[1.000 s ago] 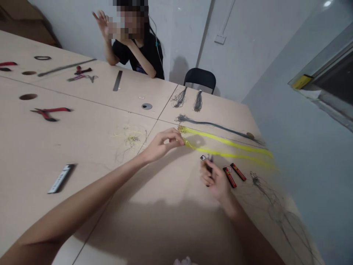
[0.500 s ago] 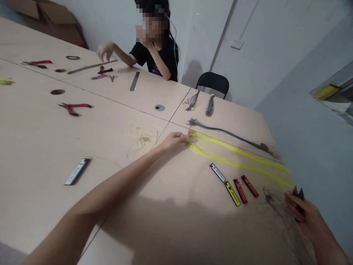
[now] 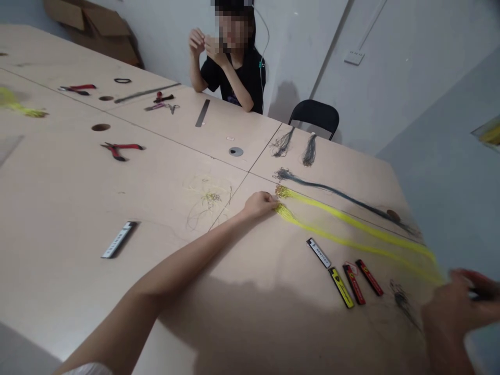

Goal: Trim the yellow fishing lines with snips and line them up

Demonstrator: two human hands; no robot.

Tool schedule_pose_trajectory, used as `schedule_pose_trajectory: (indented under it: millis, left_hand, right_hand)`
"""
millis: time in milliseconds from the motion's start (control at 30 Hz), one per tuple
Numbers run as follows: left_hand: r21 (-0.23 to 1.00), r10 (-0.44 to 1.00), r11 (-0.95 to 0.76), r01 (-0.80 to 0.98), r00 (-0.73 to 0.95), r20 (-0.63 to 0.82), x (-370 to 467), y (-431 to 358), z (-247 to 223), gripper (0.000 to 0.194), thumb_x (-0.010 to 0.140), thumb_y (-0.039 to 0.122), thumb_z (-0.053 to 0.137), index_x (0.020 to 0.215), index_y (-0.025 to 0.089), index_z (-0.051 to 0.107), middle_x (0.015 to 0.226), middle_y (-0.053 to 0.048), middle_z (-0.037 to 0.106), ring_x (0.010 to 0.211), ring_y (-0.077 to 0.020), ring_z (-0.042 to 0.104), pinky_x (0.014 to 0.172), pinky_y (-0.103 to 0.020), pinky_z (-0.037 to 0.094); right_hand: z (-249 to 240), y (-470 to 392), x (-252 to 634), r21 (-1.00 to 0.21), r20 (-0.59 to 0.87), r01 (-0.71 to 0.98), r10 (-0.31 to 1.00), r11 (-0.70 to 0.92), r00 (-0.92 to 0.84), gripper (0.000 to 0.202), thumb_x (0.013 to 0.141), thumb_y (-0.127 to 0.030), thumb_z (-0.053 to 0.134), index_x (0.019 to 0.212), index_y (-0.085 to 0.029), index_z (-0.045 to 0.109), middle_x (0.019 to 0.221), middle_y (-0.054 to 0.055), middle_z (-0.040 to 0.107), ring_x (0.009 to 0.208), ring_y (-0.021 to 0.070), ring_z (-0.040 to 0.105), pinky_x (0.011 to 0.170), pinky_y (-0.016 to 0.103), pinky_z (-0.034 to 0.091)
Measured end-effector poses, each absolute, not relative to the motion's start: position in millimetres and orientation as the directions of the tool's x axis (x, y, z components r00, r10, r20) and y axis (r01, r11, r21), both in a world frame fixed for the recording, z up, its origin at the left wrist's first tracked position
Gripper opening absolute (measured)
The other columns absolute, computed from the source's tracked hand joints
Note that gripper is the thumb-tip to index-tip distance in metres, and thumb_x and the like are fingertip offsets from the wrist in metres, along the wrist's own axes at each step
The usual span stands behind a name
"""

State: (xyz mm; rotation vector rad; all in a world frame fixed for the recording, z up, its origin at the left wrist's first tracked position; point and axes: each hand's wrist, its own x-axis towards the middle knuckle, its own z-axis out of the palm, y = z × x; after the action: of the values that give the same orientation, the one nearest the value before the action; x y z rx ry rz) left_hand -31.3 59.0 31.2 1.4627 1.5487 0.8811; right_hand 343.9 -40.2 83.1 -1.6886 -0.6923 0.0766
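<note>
My left hand (image 3: 261,204) is closed at the looped end of the nearer bundle of yellow strands (image 3: 336,235), pinching it against the table. Beside it runs a second yellow bundle (image 3: 351,217), and beyond that a dark grey bundle (image 3: 339,190). At the right edge, my right hand (image 3: 449,310), blurred, is wrapped round a pair of pliers (image 3: 475,292), mostly hidden by the fingers. The far ends of the yellow bundles reach toward this hand; whether it touches them I cannot tell. A small dark tangle of strands (image 3: 401,299) lies left of it.
Several lighter-sized cases (image 3: 341,287) lie in front, and a white one (image 3: 119,239) at left. Loose tangled strands (image 3: 211,197) sit left of my hand. Red-handled pliers (image 3: 121,149) rest further off. Across the table (image 3: 167,187) sits a person (image 3: 240,78) near a black chair (image 3: 315,115).
My right hand has moved right with the pliers, away from the table's edge. My left hand stays at the yellow bundle's end. The other person's hand has risen off the table.
</note>
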Motion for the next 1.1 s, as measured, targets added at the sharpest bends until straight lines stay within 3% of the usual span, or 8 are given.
schedule_pose_trajectory:
  millis: [133,233,300,367,467,567,767,1100]
  left_hand:
    - [0.901,0.994,0.064,0.429,0.05,-0.094,-28.9,56.8,34.2,0.026,0.074,0.034,0.064,0.054,0.018,0.058,0.063,-0.003,0.062,0.062,-0.015,0.053,0.06,-0.028,0.036]
    - [0.906,0.987,0.045,0.421,0.119,-0.105,-44.3,54.6,51.1,0.019,0.076,0.03,0.06,0.064,0.017,0.067,0.069,-0.004,0.068,0.066,-0.0157,0.057,0.064,-0.027,0.04]
    - [0.882,0.979,0.002,0.471,0.178,-0.097,-70.6,54.9,70.2,0.013,0.071,0.028,0.065,0.068,0.018,0.073,0.074,-0.005,0.07,0.07,-0.0169,0.059,0.067,-0.027,0.041]
    - [0.713,0.971,-0.154,0.684,0.238,-0.018,-106.5,55.3,90.9,0.012,0.066,0.031,0.072,0.073,0.023,0.076,0.084,-0.005,0.071,0.077,-0.0189,0.059,0.071,-0.028,0.041]
    - [0.51,0.989,-0.099,0.855,0.142,-0.047,-156.0,46.7,113.6,0.002,0.061,0.025,0.073,0.061,0.024,0.072,0.069,-0.002,0.064,0.078,-0.0209,0.06,0.077,-0.031,0.042]
    - [0.556,0.999,-0.039,0.83,0.031,0.022,-172.0,12.7,122.6,0.003,0.068,0.025,0.068,0.068,0.024,0.071,0.072,0.001,0.065,0.093,-0.0237,0.063,0.089,-0.036,0.043]
    - [0.651,0.951,-0.093,0.754,-0.127,0.283,-115.2,-95.4,134.5,0.053,0.085,0.018,0.046,0.132,0.042,0.053,0.138,0.006,0.058,0.137,-0.0245,0.045,0.114,-0.037,0.035]
    - [0.69,0.945,-0.126,0.713,-0.125,0.301,-96.4,-105.4,137.2,0.058,0.087,0.012,0.041,0.135,0.044,0.049,0.142,0.007,0.056,0.142,-0.0238,0.042,0.12,-0.041,0.03]
  right_hand:
    - [57.9,-64.2,238.7,-0.981,-0.102,0.093,0.86,-0.17,0.499,0.03,0.071,-0.041,0.073,0.092,-0.024,0.059,0.058,-0.007,0.033,0.046,0.0108,0.031,0.04,0.024,0.025]
    - [30.4,-88.1,168.9,-0.984,-0.152,0.056,0.96,-0.17,0.235,0.028,0.076,-0.044,0.07,0.09,-0.021,0.061,0.058,-0.006,0.038,0.046,0.0099,0.029,0.041,0.025,0.026]
    - [14.9,-99.1,142.2,-0.996,-0.056,0.063,0.98,-0.069,0.191,0.029,0.078,-0.044,0.069,0.092,-0.021,0.058,0.075,0.0,0.054,0.054,0.0113,0.041,0.05,0.026,0.038]
    - [4.5,-104.1,132.6,-0.997,0.009,0.074,0.985,-0.004,0.174,0.027,0.082,-0.042,0.066,0.095,-0.021,0.056,0.089,0.004,0.059,0.068,0.0146,0.051,0.062,0.028,0.044]
    - [-2.2,-103.7,136.6,-0.997,0.044,0.075,0.983,0.031,0.177,0.025,0.084,-0.04,0.065,0.096,-0.021,0.054,0.093,0.006,0.059,0.089,0.0195,0.056,0.08,0.032,0.045]
    - [-3.5,-102.3,142.4,-0.997,0.027,0.069,0.986,0.016,0.164,0.025,0.085,-0.041,0.065,0.095,-0.021,0.055,0.092,0.005,0.059,0.09,0.0201,0.056,0.082,0.033,0.043]
    - [-6.2,-106.1,141.6,-0.995,-0.06,0.069,0.99,-0.07,0.131,0.03,0.084,-0.046,0.065,0.098,-0.021,0.055,0.091,0.004,0.059,0.07,0.0156,0.049,0.067,0.029,0.041]
    - [-6.7,-106.7,143.1,-0.992,-0.076,0.093,0.991,-0.086,0.107,0.026,0.086,-0.044,0.063,0.098,-0.022,0.056,0.084,0.002,0.056,0.062,0.014,0.044,0.06,0.027,0.042]
